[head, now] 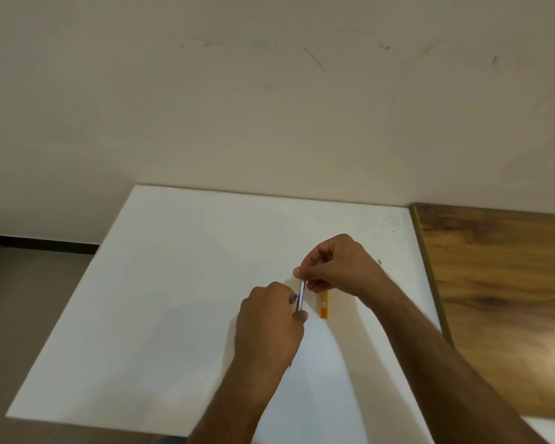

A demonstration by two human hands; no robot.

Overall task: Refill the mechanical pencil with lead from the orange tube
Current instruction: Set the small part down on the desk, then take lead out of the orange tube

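1. A flat, white, rectangular tabletop [161, 283] carries the things; its far edge meets a cream wall.
2. A small, translucent orange plastic lead tube [324, 304] lies flat on the white tabletop, right of its middle, pointing roughly away from the person.
3. A brown wood-grain surface [494, 283] adjoins the white tabletop along its right edge.

Silver mechanical pencil [301, 294] held upright-ish, orange tube [324, 304] just beside — flat on white table
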